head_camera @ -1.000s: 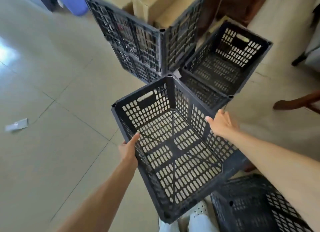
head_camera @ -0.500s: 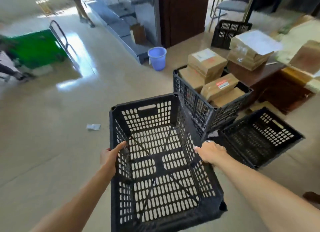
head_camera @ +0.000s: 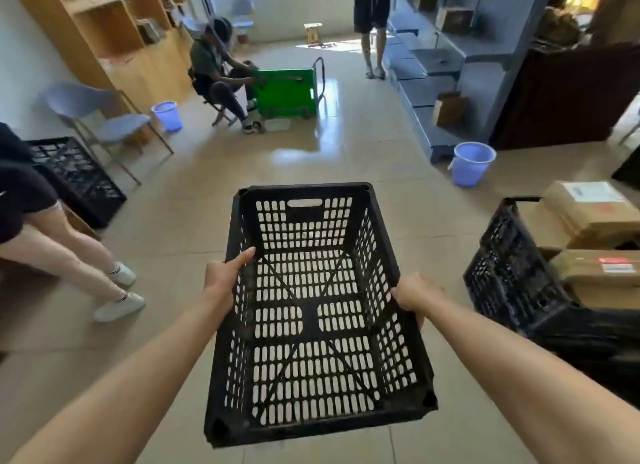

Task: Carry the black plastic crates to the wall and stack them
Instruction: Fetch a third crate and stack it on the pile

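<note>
Item: black plastic crate (head_camera: 310,316), empty, open side up, held clear of the floor (head_camera: 180,214) in front of the body. Grip, left hand (head_camera: 221,280): closed on the left rim, thumb laid along the inner wall, fingers hidden outside it. Grip, right hand (head_camera: 414,295): curled over the right rim, fingertips out of sight. Likely destination: other black crates (head_camera: 76,176) standing against the left wall, beside a chair (head_camera: 104,124). Handling note: both holds sit near mid-length, so the load should balance; carry it level and turn left. Hazard: a person's legs (head_camera: 69,255) stand between carrier and wall, so pass wide. On arrival, align the corners over the crate below before lowering, and slide the fingers free of the rims last.
</note>
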### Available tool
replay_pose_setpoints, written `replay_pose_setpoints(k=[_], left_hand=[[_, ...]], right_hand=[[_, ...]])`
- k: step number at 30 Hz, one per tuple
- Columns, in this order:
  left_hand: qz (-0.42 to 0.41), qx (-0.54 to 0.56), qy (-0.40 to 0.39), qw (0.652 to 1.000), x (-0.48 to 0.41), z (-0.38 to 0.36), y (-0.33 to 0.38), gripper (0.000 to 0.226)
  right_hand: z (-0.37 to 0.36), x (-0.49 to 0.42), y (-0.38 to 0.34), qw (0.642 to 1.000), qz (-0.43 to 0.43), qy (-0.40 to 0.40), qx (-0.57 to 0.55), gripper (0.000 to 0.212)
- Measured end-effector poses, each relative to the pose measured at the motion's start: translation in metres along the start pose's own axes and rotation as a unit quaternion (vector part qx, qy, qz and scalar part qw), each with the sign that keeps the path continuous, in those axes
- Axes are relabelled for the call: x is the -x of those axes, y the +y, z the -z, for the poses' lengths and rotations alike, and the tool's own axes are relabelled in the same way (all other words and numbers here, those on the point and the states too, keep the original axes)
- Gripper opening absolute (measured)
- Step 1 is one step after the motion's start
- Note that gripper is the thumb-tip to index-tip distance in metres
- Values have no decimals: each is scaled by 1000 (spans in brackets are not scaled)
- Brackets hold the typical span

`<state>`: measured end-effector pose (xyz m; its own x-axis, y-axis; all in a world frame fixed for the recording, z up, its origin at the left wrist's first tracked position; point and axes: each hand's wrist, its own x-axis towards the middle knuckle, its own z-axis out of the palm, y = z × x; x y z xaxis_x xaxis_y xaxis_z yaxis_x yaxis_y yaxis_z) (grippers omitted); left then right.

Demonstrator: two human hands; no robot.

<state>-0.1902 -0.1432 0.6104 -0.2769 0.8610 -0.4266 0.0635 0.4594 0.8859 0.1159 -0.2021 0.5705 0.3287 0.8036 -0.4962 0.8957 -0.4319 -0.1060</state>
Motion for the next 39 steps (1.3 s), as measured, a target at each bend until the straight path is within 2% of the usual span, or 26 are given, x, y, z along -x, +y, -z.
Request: replay_pose_setpoints(k=[3, 7, 11, 15, 17, 20, 24, 29, 33, 39], left_hand=[[25, 41, 61, 997, 7, 77, -15, 23], [59, 109, 149, 981, 24, 189, -46, 44], [76, 127, 251, 957, 54, 291, -75, 32], [84, 144, 341, 925, 87, 407, -114, 58], [105, 139, 376, 910, 108, 462, -132, 60], [109, 148, 421, 888, 138, 541, -153, 50], [106, 158, 470, 862, 171, 648, -189, 76], [119, 157, 547, 814, 206, 749, -228, 79], [165, 161, 607, 760, 218, 821, -266, 64], [207, 165, 676, 688, 208, 949, -296, 56]], right_hand=[[-4, 16, -67, 998, 59, -14, 22, 30], [-19, 49, -162, 982, 165, -23, 88, 21], [-51, 77, -265, 959, 253, -40, 118, 27], [-87, 132, -371, 926, 337, -50, 160, 27], [-108, 168, -421, 907, 377, -52, 180, 28], [-140, 223, -497, 874, 431, -47, 218, 28], [-179, 299, -591, 829, 496, -45, 253, 28], [-231, 378, -684, 779, 562, -38, 274, 27], [-280, 428, -757, 743, 611, -10, 273, 22], [-345, 493, -898, 695, 652, -56, 298, 33]])
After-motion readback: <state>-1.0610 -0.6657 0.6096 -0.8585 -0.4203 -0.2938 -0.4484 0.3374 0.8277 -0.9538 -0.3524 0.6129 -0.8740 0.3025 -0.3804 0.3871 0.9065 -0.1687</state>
